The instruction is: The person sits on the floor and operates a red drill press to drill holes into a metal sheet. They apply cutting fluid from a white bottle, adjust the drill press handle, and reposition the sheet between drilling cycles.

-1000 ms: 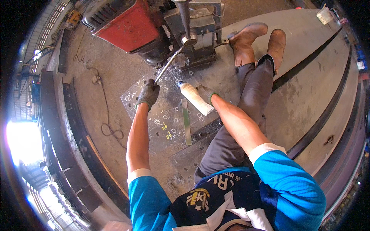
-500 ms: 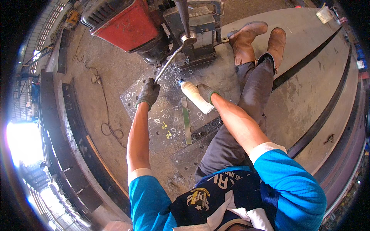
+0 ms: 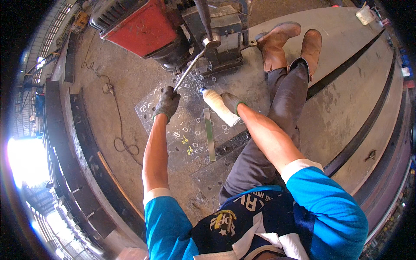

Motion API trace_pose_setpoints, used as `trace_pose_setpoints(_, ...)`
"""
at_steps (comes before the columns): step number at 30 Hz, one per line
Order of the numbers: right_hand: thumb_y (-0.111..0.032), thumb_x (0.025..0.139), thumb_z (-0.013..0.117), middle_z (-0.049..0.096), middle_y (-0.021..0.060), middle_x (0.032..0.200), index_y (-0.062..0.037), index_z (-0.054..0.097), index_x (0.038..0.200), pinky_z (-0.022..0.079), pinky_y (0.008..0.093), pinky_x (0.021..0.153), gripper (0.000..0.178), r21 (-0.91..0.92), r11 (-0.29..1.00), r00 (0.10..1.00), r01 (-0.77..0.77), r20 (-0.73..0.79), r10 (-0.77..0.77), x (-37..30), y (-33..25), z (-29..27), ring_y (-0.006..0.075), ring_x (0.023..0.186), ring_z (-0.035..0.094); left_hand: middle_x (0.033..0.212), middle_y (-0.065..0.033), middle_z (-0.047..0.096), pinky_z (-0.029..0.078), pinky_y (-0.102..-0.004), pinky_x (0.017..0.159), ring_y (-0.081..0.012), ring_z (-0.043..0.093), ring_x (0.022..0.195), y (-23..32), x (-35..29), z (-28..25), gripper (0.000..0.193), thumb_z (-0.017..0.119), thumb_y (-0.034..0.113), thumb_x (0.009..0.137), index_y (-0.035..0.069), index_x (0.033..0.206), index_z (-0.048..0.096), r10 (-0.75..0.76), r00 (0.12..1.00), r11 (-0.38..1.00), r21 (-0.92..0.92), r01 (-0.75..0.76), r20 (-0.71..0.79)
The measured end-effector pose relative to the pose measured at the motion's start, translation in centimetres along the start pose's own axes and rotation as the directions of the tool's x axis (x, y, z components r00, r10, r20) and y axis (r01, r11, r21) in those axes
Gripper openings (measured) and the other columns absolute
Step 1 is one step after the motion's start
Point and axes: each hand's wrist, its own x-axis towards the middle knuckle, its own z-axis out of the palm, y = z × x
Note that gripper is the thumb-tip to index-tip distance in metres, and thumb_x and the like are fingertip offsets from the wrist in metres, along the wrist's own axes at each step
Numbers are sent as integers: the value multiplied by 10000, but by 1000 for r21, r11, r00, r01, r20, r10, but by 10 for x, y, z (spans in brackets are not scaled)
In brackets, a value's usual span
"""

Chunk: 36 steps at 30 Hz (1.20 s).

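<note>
By the left hand a metal rod is gripped, by the right hand a pale bottle; below both, a marked plate is seen.

Brown floor, looped cable on it, dark chalk-marked plate, narrow strip on the plate

Left hand, right hand: dark grey gloves, green cuffs. Shirt: navy chest, white lettering, yellow-and-white crest; bright blue short sleeves, white hems. Trousers dark grey. Boots brown, leather-looking, rounded toes.
</note>
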Motion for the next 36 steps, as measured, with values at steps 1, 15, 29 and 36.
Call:
trace_pose_setpoints(1, -229, 986, 640, 783, 243, 1133, -3, 772, 1143, 591, 470, 859, 304, 105, 995, 1000, -3, 19, 1, -3, -3, -4, 367, 1027, 776, 1123, -298, 727, 544, -561, 904, -522, 693, 1108, -2, 1, 1, 318, 652, 273, 1001, 58, 1219, 569, 14, 1000, 1000, 5, -14, -2)
trace_pose_setpoints(15, -252, 1021, 608, 780, 244, 1175, 16, 754, 1202, 566, 460, 902, 355, 159, 985, 976, -68, 217, 32, -8, -7, -8, 291, 1052, 769, 1154, -313, 715, 537, -564, 923, -519, 691, 1124, 8, -1, -3, 352, 637, 302, 1004, 61, 1251, 566, 10, 999, 1000, -20, -9, 33)
trace_pose_setpoints(29, -202, 1009, 547, 782, 266, 1136, 35, 761, 1181, 580, 490, 860, 362, 205, 976, 997, -73, 44, 66, -13, -12, -11, 339, 1000, 776, 1146, -294, 726, 539, -551, 922, -505, 697, 1129, 14, -3, -2, 357, 651, 306, 999, 59, 1246, 577, 6, 1000, 999, 51, -6, -1)
trace_pose_setpoints(36, -226, 1024, 573, 785, 232, 1165, 25, 748, 1198, 579, 470, 890, 352, 218, 971, 990, -99, 121, 74, 6, 7, 8, 326, 1041, 770, 1155, -298, 724, 541, -533, 929, -496, 700, 1134, 10, 0, 0, 386, 655, 298, 1003, 47, 1282, 566, -18, 1000, 999, 38, 17, 13)
